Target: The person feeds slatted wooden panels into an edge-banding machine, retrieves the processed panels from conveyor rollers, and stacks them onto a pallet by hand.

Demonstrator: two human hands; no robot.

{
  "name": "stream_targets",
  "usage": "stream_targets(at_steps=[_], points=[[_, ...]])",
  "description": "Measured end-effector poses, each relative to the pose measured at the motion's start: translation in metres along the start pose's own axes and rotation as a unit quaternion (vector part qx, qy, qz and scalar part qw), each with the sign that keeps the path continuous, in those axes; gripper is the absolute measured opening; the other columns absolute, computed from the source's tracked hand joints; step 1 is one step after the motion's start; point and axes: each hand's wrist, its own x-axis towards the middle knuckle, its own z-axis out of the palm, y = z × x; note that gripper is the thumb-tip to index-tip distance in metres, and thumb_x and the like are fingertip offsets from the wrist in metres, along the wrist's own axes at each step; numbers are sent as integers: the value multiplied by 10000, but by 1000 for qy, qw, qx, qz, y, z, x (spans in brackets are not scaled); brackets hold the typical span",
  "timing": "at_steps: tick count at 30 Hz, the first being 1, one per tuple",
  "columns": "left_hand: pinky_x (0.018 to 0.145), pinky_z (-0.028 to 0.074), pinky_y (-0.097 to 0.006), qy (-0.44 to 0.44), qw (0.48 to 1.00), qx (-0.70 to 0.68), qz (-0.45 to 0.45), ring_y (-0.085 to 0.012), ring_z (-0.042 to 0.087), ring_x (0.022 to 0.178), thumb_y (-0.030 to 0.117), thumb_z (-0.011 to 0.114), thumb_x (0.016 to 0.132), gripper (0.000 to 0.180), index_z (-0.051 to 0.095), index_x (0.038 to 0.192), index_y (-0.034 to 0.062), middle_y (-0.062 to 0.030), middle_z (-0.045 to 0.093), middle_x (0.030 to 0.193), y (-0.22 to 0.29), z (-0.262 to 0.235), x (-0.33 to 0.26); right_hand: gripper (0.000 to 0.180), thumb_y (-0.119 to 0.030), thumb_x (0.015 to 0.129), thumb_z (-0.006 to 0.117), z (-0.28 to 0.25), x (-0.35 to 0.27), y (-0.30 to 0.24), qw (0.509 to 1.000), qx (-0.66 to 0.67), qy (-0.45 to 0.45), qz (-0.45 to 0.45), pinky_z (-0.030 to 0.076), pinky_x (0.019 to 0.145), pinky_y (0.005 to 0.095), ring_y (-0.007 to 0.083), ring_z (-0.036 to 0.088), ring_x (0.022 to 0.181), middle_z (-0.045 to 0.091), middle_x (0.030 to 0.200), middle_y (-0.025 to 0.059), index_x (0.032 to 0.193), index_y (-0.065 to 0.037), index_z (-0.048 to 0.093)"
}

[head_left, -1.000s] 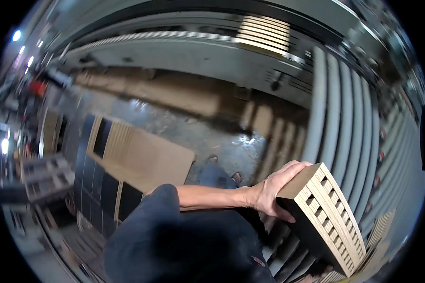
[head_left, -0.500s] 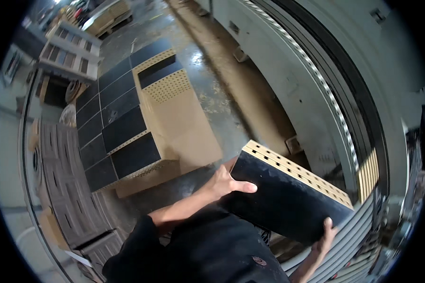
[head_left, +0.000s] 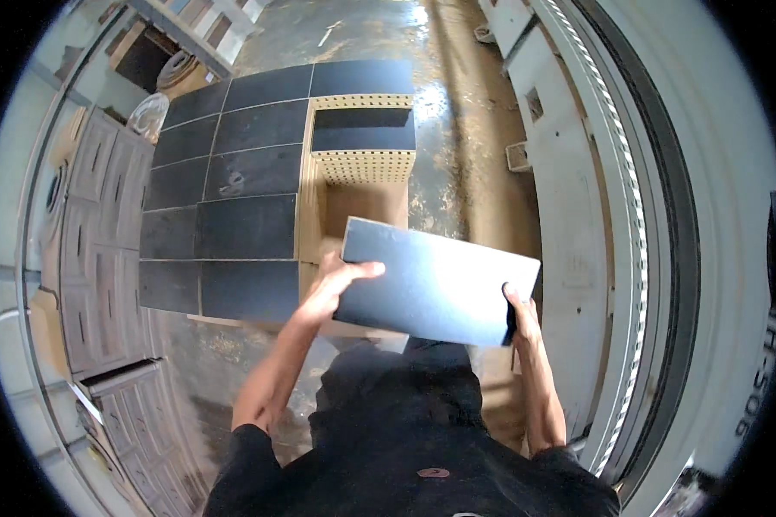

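while 2 hands hold 1 block, the stack shows a gap on its right side

judged from how things lie, the stack (head_left: 248, 226) is mostly built up: 2 columns of 5 black tops cover the left and middle of the board (head_left: 366, 203). the right column looks unfinished. a full-height pile (head_left: 362, 79) stands at the board's far right corner, and just nearer is a lower pile (head_left: 362, 129), its holed side facing the person. nearer again, bare board shows at the right edge; the near right corner is hidden behind the block.

the block (head_left: 431, 276) is held up, black face on top, in front of that hidden corner and not set down, it seems. the left hand (head_left: 326, 291) grips its left end, thumb over the face; the right hand (head_left: 523, 315) grips its right end the same way. the other fingers are mostly out of sight underneath.

0.5 s ago the block was farther right, beside the grey pipes, with its slotted edge showing; now that edge is out of sight and the face shines with glare. the view has turned, so the machine (head_left: 560, 185) runs up the right and the pipes are gone. the stack looks unchanged.
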Motion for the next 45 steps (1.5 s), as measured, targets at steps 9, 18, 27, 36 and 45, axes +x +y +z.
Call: stream_targets(at_steps=[9,18,27,36,45], points=[[826,570,-368,153,985,-41,-73,-267,700,901,169,896,665,609,648,1177,-50,-166,708,1054,31,-70,264,815,-499,792,812,109,339,-57,987,-58,-117,98,502,945,391,265,628,1099,654,1200,190,1297,97,577],[810,580,-383,186,976,-52,-99,-273,701,873,224,888,690,617,628,1147,-99,-190,699,1017,38,-138,441,779,-532,754,839,203,547,-61,973,-95,-158,136,517,819,347,219,648,921,688,1049,123,1195,76,633],[878,545,-385,300,927,224,5,-323,693,957,320,860,714,707,604,1216,-106,-206,699,1120,30,-192,487,843,-578,742,826,245,598,-48,969,-121,-153,149,527,814,369,255,669,944,691,1086,190,1154,136,647],[680,408,-279,453,854,-251,-55,-108,524,771,228,899,742,376,633,943,54,0,609,894,-65,-25,450,826,-574,760,823,244,600,-47,971,-147,-115,151,513,864,342,241,670,957,703,1078,155,1197,103,643],[902,448,-388,430,838,-332,-44,-224,594,1069,194,889,736,551,627,1167,-25,-96,663,1147,-50,-55,492,963,-590,772,800,288,576,-62,965,-133,-146,175,519,912,381,297,648,1055,630,1226,238,1285,179,531]])
